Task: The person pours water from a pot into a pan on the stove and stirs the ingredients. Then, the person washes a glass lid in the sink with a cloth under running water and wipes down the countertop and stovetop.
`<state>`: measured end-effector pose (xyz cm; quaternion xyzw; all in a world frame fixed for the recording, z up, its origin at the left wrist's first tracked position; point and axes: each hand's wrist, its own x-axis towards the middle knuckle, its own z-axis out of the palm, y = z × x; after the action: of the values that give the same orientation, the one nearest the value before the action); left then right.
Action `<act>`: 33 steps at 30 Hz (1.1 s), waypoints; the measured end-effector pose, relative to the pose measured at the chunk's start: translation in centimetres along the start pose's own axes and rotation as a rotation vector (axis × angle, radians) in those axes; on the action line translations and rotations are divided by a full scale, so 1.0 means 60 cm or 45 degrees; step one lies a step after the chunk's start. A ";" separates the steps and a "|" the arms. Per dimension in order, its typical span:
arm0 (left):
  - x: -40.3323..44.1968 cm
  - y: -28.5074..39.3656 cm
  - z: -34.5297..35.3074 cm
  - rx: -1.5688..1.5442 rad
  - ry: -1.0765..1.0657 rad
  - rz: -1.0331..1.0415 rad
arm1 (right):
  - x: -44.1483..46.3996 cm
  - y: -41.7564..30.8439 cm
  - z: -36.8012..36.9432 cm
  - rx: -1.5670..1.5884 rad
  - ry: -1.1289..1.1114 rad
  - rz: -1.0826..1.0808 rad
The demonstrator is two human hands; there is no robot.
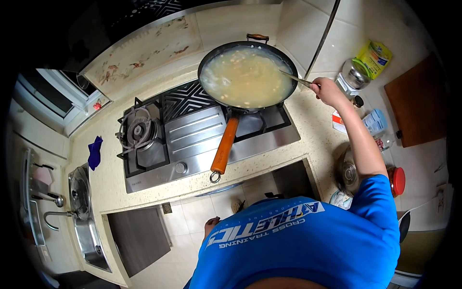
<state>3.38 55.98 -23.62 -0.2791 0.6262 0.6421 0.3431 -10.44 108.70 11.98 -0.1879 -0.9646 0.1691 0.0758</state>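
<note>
A large black wok with an orange wooden handle sits on the right burner, filled with cloudy yellowish liquid and small pieces. My right hand is closed round the end of a metal utensil, whose far end dips into the liquid at the wok's right side. Low by my body, beside the blue shirt, my left hand shows only in part; its fingers look curled, and what they hold, if anything, is too small to make out.
The left burner bears no pot. A purple cloth lies on the counter near the sink. At the right stand a red-lidded jar, a metal pot, a yellow bag and a brown board.
</note>
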 end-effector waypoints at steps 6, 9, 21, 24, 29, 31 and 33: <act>-0.022 0.015 0.020 -0.241 -0.056 0.007 | -0.004 -0.043 -0.005 0.175 -0.215 0.179; -0.023 0.014 0.021 -0.247 -0.051 0.008 | -0.008 -0.048 -0.004 0.234 -0.312 0.177; -0.017 0.012 0.025 -0.125 -0.022 -0.064 | -0.056 -0.071 -0.020 0.842 -0.761 0.379; -0.035 0.035 0.038 -0.143 -0.029 -0.053 | -0.067 -0.057 -0.025 1.023 -0.823 0.436; 0.006 0.002 0.032 -0.126 -0.052 -0.019 | -0.092 -0.053 -0.036 1.342 -0.917 0.494; -0.010 0.024 0.045 -0.108 -0.050 -0.042 | -0.096 -0.047 -0.038 1.367 -0.872 0.513; -0.007 0.035 0.056 -0.084 -0.051 -0.068 | -0.101 -0.052 -0.044 1.322 -0.797 0.498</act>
<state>2.19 59.34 -21.79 -0.2940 0.5899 0.6585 0.3633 -5.39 104.45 15.06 -0.2411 -0.6813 0.6723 -0.1607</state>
